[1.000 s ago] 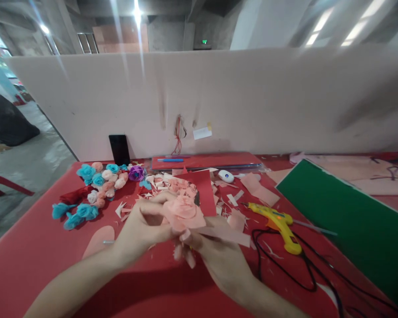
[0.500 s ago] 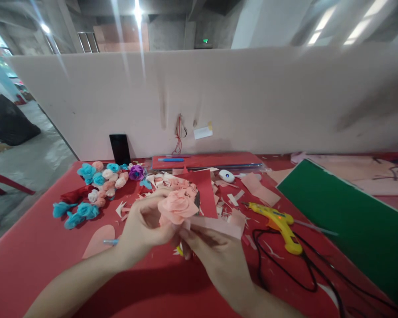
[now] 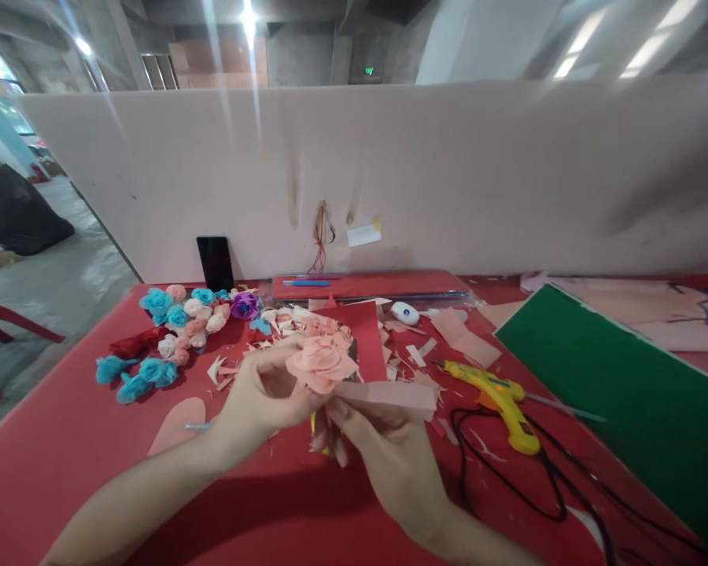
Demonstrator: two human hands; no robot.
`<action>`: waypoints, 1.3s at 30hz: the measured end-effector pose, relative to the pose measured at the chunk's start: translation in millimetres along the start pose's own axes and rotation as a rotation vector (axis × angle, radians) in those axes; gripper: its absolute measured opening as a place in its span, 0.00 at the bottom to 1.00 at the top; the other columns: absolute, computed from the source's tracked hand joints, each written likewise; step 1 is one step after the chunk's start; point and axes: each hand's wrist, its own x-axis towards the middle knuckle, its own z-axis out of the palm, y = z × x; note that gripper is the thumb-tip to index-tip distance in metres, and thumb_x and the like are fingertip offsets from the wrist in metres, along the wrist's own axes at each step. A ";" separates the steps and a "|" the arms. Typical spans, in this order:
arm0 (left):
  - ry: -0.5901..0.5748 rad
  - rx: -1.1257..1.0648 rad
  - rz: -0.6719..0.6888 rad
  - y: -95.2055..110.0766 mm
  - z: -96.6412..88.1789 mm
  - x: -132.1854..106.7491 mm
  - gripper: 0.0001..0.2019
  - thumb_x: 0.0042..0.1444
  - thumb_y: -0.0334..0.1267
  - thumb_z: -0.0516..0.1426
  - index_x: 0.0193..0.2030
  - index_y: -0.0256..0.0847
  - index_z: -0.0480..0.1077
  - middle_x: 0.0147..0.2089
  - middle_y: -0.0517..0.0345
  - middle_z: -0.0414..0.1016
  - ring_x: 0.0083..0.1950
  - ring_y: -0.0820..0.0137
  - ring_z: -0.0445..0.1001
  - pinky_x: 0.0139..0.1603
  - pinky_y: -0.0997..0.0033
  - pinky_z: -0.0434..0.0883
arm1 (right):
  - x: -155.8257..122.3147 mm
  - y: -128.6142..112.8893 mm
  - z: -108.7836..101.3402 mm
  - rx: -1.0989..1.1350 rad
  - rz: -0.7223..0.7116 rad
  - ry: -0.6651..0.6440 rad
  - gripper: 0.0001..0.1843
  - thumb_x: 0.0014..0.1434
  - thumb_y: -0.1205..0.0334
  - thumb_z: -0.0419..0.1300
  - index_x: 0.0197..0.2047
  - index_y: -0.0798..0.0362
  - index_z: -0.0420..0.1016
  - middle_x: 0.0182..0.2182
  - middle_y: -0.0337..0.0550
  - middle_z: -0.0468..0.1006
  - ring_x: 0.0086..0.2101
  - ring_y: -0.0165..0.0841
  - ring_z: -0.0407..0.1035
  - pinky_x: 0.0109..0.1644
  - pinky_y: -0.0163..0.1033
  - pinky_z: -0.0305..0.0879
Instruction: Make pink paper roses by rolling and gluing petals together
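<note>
A pink paper flower (image 3: 321, 363) is held up over the table by my left hand (image 3: 265, 393), its fingers closed around the flower's base and back. My right hand (image 3: 383, 448) pinches a pale pink paper strip (image 3: 392, 397) just below the bloom; the strip runs out to the right from the flower. The two hands meet under the petals, where the exact grip is hidden. Something yellow shows in part beneath the fingers, too covered to name.
On the red table (image 3: 241, 519) lie a yellow glue gun (image 3: 501, 401) with a black cord, a green board (image 3: 613, 393), paper scraps, and finished paper flowers (image 3: 177, 316) at left. A phone (image 3: 215, 262) leans against the white partition (image 3: 448, 173).
The flower has risen slightly and tilted a little in my left hand. My right hand's fingers have shifted under it, and the strip now lies more level.
</note>
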 end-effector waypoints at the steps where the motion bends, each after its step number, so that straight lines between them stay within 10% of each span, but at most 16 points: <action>1: -0.061 -0.095 -0.042 -1.0 -0.4 0.0 0.09 0.41 0.38 0.64 0.23 0.34 0.71 0.22 0.55 0.71 0.23 0.68 0.73 0.18 0.76 0.69 | 0.1 1.2 -0.7 0.013 0.000 -0.018 0.11 0.52 0.57 0.59 0.26 0.53 0.79 0.15 0.39 0.72 0.16 0.24 0.57 0.17 0.30 0.54; 6: -0.217 -0.304 -0.137 -5.4 -3.1 -0.7 0.06 0.46 0.36 0.62 0.27 0.34 0.73 0.21 0.57 0.72 0.19 0.69 0.73 0.20 0.74 0.71 | 0.5 3.8 -5.6 0.010 -0.038 -0.063 0.15 0.54 0.57 0.57 0.21 0.53 0.79 0.14 0.39 0.71 0.16 0.24 0.56 0.18 0.31 0.52; 20: -0.159 -0.226 -0.156 -1.4 -3.4 0.7 0.08 0.45 0.36 0.63 0.19 0.38 0.75 0.21 0.57 0.72 0.29 0.69 0.74 0.31 0.73 0.70 | 1.3 -1.6 -9.9 0.154 0.012 -0.030 0.12 0.51 0.60 0.60 0.20 0.54 0.79 0.13 0.39 0.70 0.16 0.24 0.56 0.19 0.31 0.48; 39: -0.293 -0.375 -0.295 -5.5 -1.0 0.0 0.12 0.45 0.40 0.63 0.18 0.34 0.71 0.19 0.55 0.74 0.21 0.67 0.75 0.25 0.72 0.71 | 3.8 -2.1 -1.4 0.473 0.348 0.000 0.08 0.38 0.61 0.65 0.18 0.56 0.72 0.13 0.36 0.70 0.12 0.22 0.56 0.19 0.32 0.45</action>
